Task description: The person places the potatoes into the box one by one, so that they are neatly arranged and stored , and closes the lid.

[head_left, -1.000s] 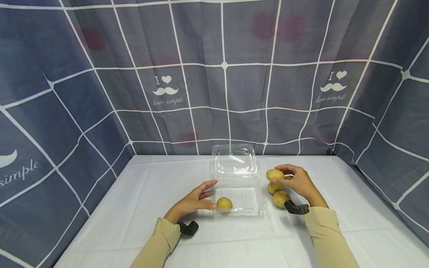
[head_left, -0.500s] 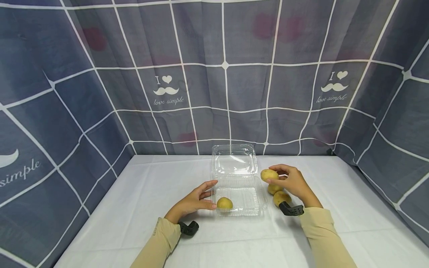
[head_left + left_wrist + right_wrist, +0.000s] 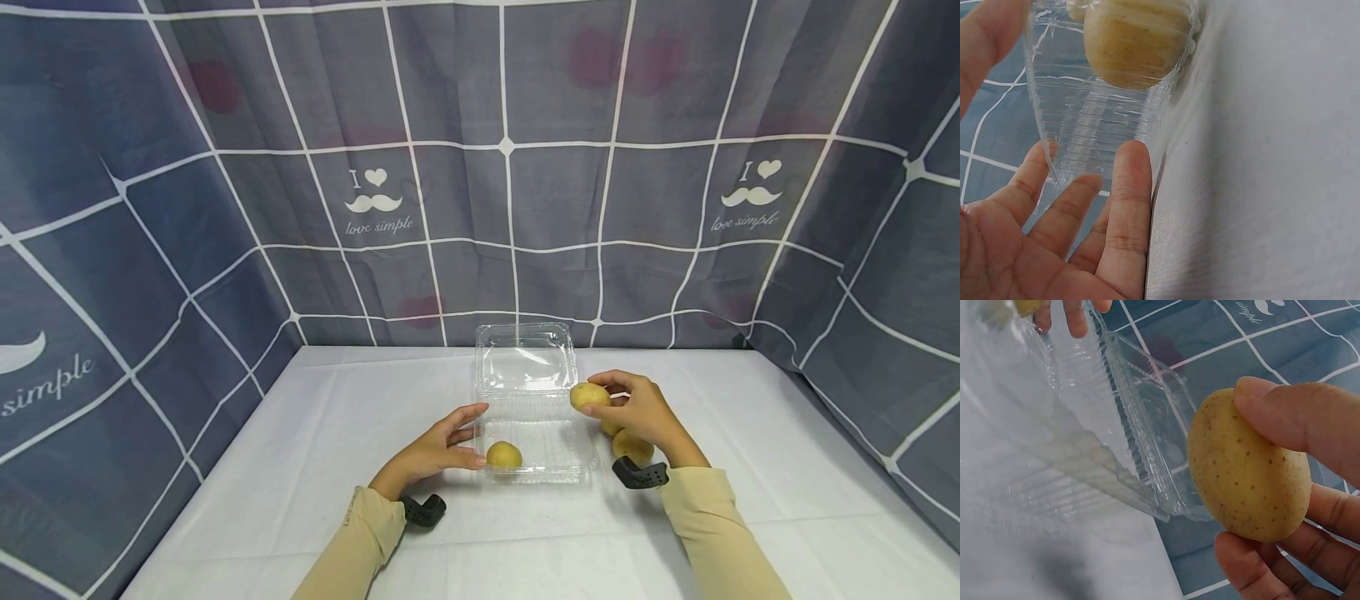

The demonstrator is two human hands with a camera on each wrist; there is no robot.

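My right hand (image 3: 643,410) pinching a potato (image 3: 588,395), long axis left-to-right, one end toward the clear container (image 3: 546,437), my left hand (image 3: 437,447) relaxed against its wall.

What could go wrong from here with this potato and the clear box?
The oval, yellow-brown potato might slip, as only the right hand holds it. It could also bump the open, clear plastic hinged box, perhaps shifting it if the left hand doesn't steady it. Dropped in carelessly, it may strike the round yellow potato inside.

"i", heart (image 3: 376,177), "love simple", on gridded cloth (image 3: 465,200)
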